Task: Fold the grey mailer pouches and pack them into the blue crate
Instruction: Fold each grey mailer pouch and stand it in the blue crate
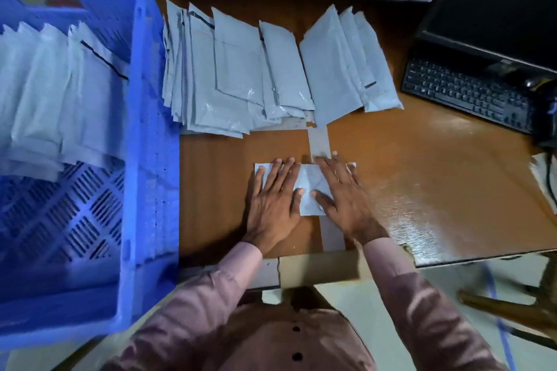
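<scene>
A folded grey mailer pouch [310, 190] lies flat on the brown table near its front edge. My left hand [272, 199] presses on its left part with spread, straight fingers. My right hand [342, 196] presses flat on its right part. Only the middle strip and corners of the pouch show between the hands. Several unfolded grey pouches [238, 69] lie fanned out farther back on the table. The blue crate [144, 135] stands at the left, with several folded pouches [60, 93] leaning in a row inside it.
A black keyboard [464, 93] and a dark monitor [500, 3] stand at the back right. A grey tape strip [319, 143] runs down the table under the pouch. Bare brown table [422, 178] lies to the right of my hands.
</scene>
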Available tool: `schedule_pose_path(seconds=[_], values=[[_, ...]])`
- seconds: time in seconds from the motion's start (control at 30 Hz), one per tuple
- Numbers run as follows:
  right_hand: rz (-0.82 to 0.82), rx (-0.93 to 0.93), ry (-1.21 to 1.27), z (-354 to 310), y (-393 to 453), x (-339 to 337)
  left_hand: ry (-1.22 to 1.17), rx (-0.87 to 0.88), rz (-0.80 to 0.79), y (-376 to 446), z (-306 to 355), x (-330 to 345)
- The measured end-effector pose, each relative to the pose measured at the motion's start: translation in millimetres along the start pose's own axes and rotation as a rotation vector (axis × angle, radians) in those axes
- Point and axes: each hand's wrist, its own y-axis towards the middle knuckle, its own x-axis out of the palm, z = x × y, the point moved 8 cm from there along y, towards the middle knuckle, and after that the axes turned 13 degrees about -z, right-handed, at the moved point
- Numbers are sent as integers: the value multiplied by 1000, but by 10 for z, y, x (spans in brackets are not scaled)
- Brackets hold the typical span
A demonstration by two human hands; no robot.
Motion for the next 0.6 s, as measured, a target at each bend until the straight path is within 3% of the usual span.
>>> schedule_pose_path(seconds=[0.27, 0.47, 0.6], values=[[-96, 128, -96, -279, -118, -263, 277, 127, -178, -2, 190, -97], [-29, 169, 12, -380, -472, -426, 268, 212, -165, -129, 501, -542], [57, 138, 148, -457, -653, -639, 261, 298, -55, -283, 739, -896]])
